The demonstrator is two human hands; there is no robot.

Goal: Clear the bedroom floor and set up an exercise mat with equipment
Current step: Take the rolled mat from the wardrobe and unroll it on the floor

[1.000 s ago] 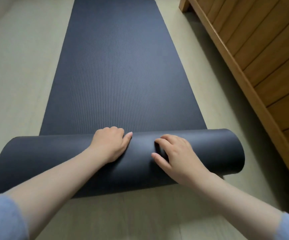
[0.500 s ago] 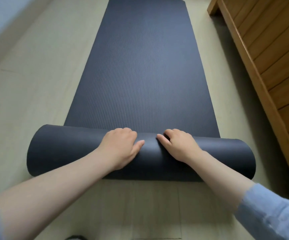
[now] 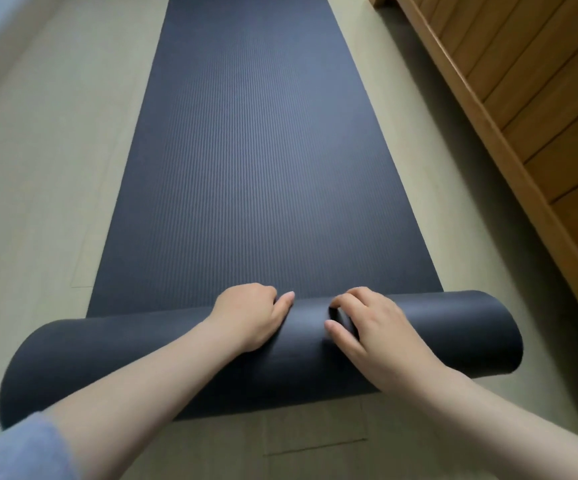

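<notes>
Lying on the pale floor [image 3: 38,209], the dark grey ribbed foam exercise mat [image 3: 256,168] is clasped at its rolled end by curled left hand [image 3: 249,317] and right hand [image 3: 381,332]. Pushed unevenly, it could be skewed into the wooden bed frame [image 3: 523,98].

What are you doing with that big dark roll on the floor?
A person seems to be laying out a dark exercise mat on the floor. Most of it lies flat, stretching away from them. The end nearest them is a thick roll, not yet spread out. Their left hand and right hand both press on top of the roll near its middle, fingers curled. Wooden furniture stands to the right, apart from the mat.
</notes>
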